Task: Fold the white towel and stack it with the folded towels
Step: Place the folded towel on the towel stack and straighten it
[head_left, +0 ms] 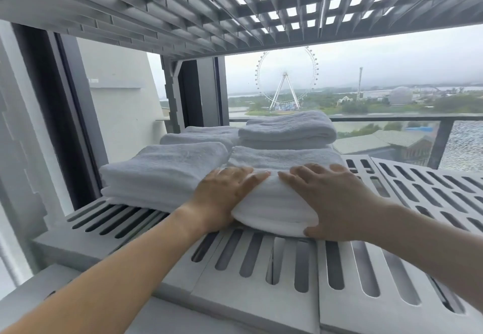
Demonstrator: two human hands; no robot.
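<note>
The white towel (274, 203), folded, lies on the slatted shelf (251, 307) beside the folded towels (164, 171), left hand (224, 192) and right hand (332, 198) spread flat on it. An uneven push could skew it or loosen the fold.
</note>
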